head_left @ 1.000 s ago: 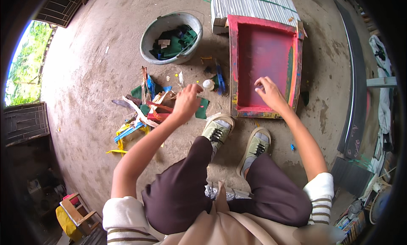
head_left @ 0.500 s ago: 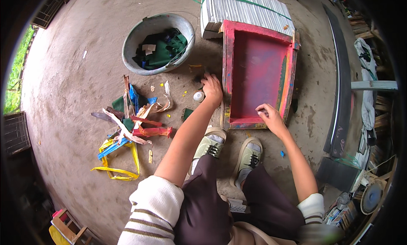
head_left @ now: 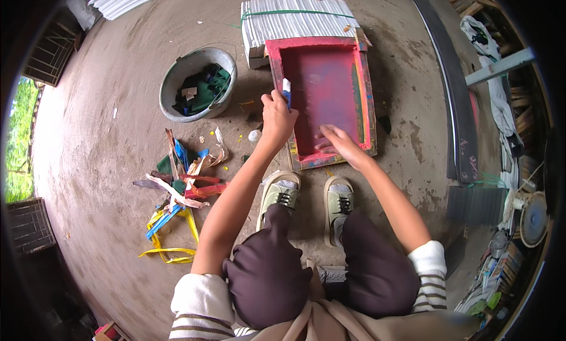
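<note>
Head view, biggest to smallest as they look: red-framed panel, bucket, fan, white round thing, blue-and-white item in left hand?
1. Red-framed panel
2. Bucket
3. Fan
4. White round thing
Unranked: blue-and-white item, partly hidden by the left hand.

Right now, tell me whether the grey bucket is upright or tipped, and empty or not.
Upright, not empty: the grey bucket stands open end up, with green scraps inside.

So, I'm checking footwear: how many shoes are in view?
2, both worn: left shoe, down-left from the red frame; right shoe, just below it. Dark edges could hide others.
</note>
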{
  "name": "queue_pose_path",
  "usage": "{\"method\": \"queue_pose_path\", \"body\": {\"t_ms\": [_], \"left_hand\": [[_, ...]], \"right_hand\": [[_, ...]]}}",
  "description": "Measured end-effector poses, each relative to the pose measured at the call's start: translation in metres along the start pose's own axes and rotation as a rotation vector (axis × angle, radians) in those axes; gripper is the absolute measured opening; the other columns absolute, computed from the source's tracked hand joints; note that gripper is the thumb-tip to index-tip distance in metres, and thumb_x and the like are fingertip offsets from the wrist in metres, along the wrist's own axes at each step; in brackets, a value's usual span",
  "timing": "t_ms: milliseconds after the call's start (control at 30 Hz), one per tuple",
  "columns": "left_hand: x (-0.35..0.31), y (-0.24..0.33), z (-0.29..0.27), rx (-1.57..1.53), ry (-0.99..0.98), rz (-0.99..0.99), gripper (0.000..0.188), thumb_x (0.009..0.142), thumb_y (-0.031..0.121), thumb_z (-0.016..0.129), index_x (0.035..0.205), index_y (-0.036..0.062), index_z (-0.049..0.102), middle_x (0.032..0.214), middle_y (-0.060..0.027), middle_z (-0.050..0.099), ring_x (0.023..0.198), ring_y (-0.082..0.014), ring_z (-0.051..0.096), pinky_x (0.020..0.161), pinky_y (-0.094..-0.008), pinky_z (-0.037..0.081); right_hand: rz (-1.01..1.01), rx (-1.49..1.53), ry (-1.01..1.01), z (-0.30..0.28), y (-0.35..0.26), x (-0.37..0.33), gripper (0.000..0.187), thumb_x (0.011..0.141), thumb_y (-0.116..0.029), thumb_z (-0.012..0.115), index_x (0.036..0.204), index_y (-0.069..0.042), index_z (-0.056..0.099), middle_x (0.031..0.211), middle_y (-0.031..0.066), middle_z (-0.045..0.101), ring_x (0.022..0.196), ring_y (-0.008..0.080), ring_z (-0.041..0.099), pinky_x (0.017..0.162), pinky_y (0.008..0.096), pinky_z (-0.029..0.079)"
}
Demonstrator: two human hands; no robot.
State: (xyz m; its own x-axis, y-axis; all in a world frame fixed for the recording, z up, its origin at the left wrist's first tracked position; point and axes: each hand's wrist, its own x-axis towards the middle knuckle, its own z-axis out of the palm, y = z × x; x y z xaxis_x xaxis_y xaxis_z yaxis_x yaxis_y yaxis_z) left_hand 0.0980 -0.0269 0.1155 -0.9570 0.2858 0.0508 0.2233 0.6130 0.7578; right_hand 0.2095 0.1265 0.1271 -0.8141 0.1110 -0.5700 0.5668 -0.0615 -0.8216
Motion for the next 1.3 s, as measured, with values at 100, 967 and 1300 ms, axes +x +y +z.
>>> {"method": "queue_pose_path", "body": {"t_ms": [100,967,1300], "left_hand": [[-0.025,0.041,0.012,-0.122,-0.075,0.193,0.042,0.069,0.01,0.071,0.1,0.0011,0.044,0.096,-0.0196,0.051,0.085,-0.0363,0.055,0.076,-0.0426,0.048],[-0.059,-0.041,0.185,0.284,-0.506,0.748,0.058,0.08,0.046,0.06,0.119,0.0052,0.049,0.103,-0.0085,0.05,0.094,-0.0224,0.049,0.082,-0.0343,0.042],[-0.061,-0.044,0.186,0.347,-0.462,0.728,0.061,0.076,0.051,0.062,0.115,0.0047,0.053,0.1,-0.0063,0.049,0.094,-0.0207,0.048,0.081,-0.033,0.041]], "right_hand": [[0.056,0.495,-0.184,0.012,-0.013,-0.01,0.042,0.095,-0.04,0.045,0.112,-0.003,0.054,0.099,0.0047,0.06,0.09,0.0153,0.06,0.077,0.0336,0.049],[0.096,-1.193,-0.063,-0.168,0.048,-0.029,0.035,0.094,-0.021,0.048,0.129,-0.02,0.049,0.092,0.0193,0.063,0.084,0.0381,0.06,0.072,0.0435,0.047],[0.032,-1.483,-0.129,-0.159,0.037,-0.021,0.036,0.093,-0.024,0.049,0.128,-0.022,0.051,0.087,0.0212,0.062,0.075,0.0387,0.062,0.065,0.0467,0.05]]}}
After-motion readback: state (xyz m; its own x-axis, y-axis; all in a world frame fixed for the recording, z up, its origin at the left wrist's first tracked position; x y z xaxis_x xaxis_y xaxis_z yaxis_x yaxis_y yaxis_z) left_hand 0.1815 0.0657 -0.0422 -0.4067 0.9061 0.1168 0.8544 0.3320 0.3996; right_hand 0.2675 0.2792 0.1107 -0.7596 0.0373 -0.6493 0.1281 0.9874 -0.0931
